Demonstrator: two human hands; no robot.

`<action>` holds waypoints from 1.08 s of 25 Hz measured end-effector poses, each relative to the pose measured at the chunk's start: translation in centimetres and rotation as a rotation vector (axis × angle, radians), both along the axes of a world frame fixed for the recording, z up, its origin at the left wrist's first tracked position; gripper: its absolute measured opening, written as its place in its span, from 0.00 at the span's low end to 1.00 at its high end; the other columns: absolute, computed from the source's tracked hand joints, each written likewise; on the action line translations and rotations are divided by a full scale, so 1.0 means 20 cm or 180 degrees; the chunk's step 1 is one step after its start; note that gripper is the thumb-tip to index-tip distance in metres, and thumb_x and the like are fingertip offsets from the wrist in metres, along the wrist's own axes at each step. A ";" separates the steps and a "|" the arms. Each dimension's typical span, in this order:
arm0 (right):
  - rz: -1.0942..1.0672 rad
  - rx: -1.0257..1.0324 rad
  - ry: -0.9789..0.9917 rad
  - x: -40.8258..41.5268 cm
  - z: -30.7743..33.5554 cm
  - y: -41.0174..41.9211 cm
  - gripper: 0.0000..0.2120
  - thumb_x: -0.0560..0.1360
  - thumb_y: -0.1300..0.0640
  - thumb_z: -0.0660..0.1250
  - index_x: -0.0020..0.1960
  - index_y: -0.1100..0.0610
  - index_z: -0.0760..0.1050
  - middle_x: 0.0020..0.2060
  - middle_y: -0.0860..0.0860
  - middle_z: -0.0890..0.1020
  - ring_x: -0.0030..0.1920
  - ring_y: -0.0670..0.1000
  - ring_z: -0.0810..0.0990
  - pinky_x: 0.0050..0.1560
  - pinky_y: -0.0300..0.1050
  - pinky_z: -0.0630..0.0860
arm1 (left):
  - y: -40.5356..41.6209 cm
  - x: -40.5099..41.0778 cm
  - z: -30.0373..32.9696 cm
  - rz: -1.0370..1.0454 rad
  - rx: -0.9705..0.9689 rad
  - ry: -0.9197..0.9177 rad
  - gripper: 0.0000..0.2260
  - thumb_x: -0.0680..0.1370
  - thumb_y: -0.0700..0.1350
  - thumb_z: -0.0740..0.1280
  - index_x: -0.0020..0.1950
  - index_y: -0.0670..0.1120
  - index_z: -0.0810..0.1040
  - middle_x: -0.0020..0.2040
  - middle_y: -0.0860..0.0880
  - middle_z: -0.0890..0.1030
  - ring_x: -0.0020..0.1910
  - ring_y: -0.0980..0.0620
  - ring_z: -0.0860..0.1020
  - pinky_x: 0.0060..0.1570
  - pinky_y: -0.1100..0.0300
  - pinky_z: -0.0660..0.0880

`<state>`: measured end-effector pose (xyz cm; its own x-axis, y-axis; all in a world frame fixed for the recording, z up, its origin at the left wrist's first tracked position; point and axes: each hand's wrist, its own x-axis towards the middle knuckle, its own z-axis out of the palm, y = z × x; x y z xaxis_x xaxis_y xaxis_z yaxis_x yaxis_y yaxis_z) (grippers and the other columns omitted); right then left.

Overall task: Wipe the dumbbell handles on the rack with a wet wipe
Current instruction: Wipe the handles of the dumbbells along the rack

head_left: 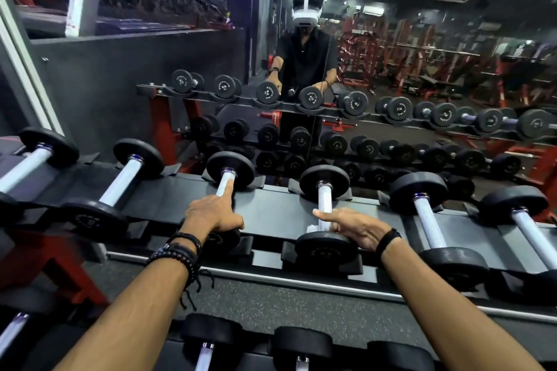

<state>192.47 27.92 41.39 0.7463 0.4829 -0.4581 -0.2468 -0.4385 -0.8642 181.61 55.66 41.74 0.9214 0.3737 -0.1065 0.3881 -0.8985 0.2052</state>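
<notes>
Your left hand (pixel 215 215) lies over the near end of one dumbbell handle (pixel 225 187), forefinger stretched along the bar, the other fingers curled round it. Just beside it, your right hand (pixel 351 227) wraps the next dumbbell handle (pixel 325 200) with the wet wipe (pixel 313 228) pinched against the bar near the front weight plate (pixel 325 247). If your grip slackens, the small wipe could bunch and slip, leaving the far stretch unwiped.

head-worn view, angled down, close over the dumbbell rack (pixel 271 214)
</notes>
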 end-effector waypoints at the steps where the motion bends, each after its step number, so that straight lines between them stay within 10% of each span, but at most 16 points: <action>1: -0.0064 -0.0106 -0.0081 0.02 -0.03 0.01 0.21 0.71 0.45 0.73 0.47 0.64 0.74 0.29 0.51 0.80 0.28 0.48 0.78 0.30 0.38 0.73 | 0.00 0.00 0.00 0.0022 0.0003 -0.0043 0.51 0.70 0.59 0.70 0.79 0.55 0.35 0.59 0.43 0.80 0.56 0.43 0.79 0.50 0.53 0.71; 8: -0.0107 -0.0232 0.0142 0.11 -0.10 0.08 0.41 0.46 0.41 0.85 0.49 0.63 0.76 0.43 0.59 0.80 0.40 0.55 0.80 0.45 0.47 0.79 | 0.00 0.01 -0.01 0.0078 0.0004 -0.0124 0.51 0.71 0.58 0.70 0.79 0.50 0.36 0.60 0.43 0.80 0.56 0.43 0.79 0.47 0.55 0.68; 14: 0.0084 -0.0470 -0.0516 0.02 -0.05 0.05 0.16 0.62 0.58 0.79 0.45 0.63 0.78 0.39 0.56 0.80 0.38 0.50 0.77 0.42 0.42 0.74 | 0.02 -0.01 0.00 0.0028 -0.0071 -0.0116 0.51 0.71 0.59 0.70 0.79 0.52 0.36 0.60 0.43 0.79 0.56 0.42 0.78 0.48 0.53 0.70; 18: -0.0019 -0.1235 -0.1588 0.00 0.00 -0.03 0.21 0.61 0.47 0.81 0.43 0.54 0.74 0.31 0.47 0.75 0.30 0.45 0.71 0.29 0.36 0.66 | 0.01 -0.02 -0.01 0.0034 -0.0006 -0.0171 0.50 0.71 0.60 0.69 0.79 0.52 0.36 0.59 0.43 0.80 0.56 0.42 0.79 0.49 0.53 0.70; 27: 0.0560 -0.1501 -0.2863 -0.01 0.05 -0.02 0.12 0.68 0.57 0.76 0.31 0.49 0.75 0.27 0.45 0.77 0.30 0.41 0.74 0.31 0.31 0.68 | 0.01 -0.02 0.00 -0.0016 0.0027 -0.0201 0.50 0.71 0.60 0.69 0.79 0.51 0.37 0.57 0.44 0.80 0.53 0.43 0.79 0.47 0.54 0.70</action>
<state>192.31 27.49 42.32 0.8428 0.5345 0.0639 0.5069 -0.7481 -0.4281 181.18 55.82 41.68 0.9280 0.3698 -0.0450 0.3703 -0.9022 0.2214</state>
